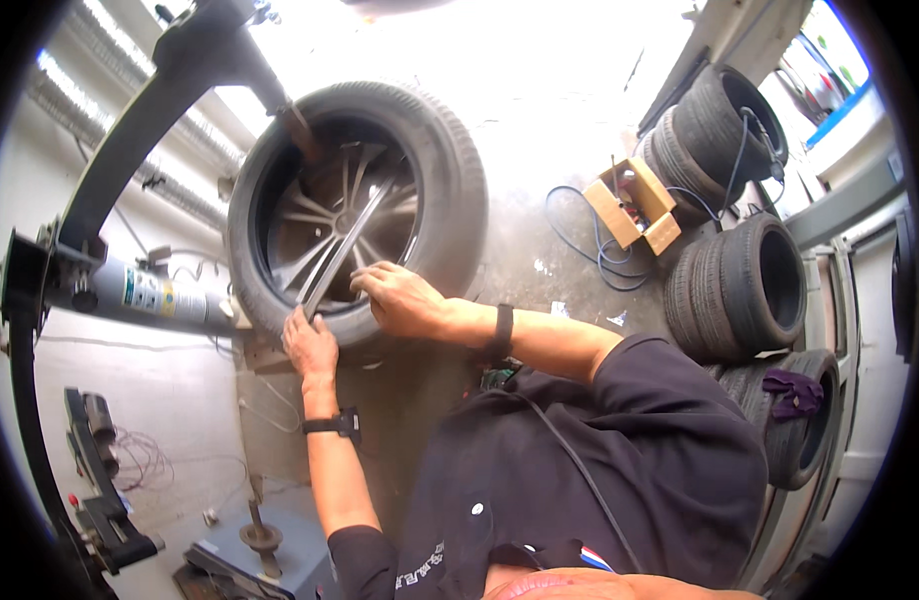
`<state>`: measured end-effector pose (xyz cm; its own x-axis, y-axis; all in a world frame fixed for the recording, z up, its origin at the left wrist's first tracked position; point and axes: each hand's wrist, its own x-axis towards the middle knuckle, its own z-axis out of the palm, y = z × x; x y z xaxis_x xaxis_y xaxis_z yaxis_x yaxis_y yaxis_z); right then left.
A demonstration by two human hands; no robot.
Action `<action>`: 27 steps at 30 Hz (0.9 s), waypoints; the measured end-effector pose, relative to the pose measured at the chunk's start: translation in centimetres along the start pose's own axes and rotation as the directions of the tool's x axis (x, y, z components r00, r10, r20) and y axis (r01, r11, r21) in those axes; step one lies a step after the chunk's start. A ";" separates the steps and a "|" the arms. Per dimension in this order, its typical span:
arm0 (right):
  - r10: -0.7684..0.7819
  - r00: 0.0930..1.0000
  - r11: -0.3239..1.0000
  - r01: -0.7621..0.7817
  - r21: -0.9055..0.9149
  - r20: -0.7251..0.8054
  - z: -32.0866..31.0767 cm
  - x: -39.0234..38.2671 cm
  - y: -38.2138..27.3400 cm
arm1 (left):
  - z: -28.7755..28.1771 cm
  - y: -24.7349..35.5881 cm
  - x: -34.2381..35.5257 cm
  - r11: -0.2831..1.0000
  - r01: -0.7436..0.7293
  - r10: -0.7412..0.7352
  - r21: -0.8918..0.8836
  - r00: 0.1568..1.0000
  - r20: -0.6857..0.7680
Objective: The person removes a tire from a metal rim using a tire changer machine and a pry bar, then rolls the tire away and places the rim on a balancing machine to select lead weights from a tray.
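A car tyre [455,190] with a spoked alloy wheel [325,222] inside it lies in front of me. A long metal tyre lever [348,245] slants across the wheel, its near end over the tyre's near sidewall. At that near end, my left hand [312,348] is closed around the lever. My right hand [405,300] is just to the right, over the tyre's near edge, with its fingers curled together beside the lever. What those fingers hold, if anything, cannot be made out. A dark arm of the tyre machine [195,95] reaches over the tyre's far left side.
Stacked tyres [735,290] stand along the right wall, one with a purple cloth [795,393] on it. An open cardboard box [630,205] and a looped blue hose [600,250] are near them. At lower left is a blue-grey machine [290,535] with an upright shaft.
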<state>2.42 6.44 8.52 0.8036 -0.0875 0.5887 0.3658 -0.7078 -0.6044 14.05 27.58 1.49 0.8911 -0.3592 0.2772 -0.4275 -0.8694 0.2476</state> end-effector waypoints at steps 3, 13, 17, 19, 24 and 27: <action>0.036 0.994 0.999 -0.038 -0.020 -0.106 -3.4 -0.3 0.1 | -0.1 0.1 1.0 0.999 -0.027 0.027 0.028 1.000 0.001; 0.303 0.913 0.940 -0.334 -0.073 -0.274 -11.6 -5.3 1.4 | -3.1 -1.2 5.7 0.964 -0.125 0.063 0.233 0.964 0.257; 0.343 0.881 0.913 -0.395 -0.106 -0.326 -13.2 -7.5 2.8 | -3.5 -2.4 4.8 0.961 -0.219 0.166 0.168 0.945 0.283; 0.337 0.867 0.906 -0.404 -0.123 -0.367 -13.7 -8.2 3.2 | -3.3 -3.5 4.0 0.970 -0.229 0.197 0.088 0.941 0.274; 0.387 0.832 0.876 -0.466 -0.123 -0.397 -15.5 -8.7 3.4 | -4.1 -4.6 2.7 0.982 -0.191 0.182 0.005 0.946 0.269; 0.427 0.812 0.868 -0.491 -0.069 -0.398 -15.7 -8.2 3.2 | -4.3 -5.4 3.0 0.990 -0.139 0.134 0.007 0.966 0.221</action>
<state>-10.43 -6.11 10.19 0.6214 -0.6525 0.4337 -0.1093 -0.6203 -0.7767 18.39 32.62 4.99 0.8370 -0.5386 0.0963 -0.5464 -0.8132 0.2005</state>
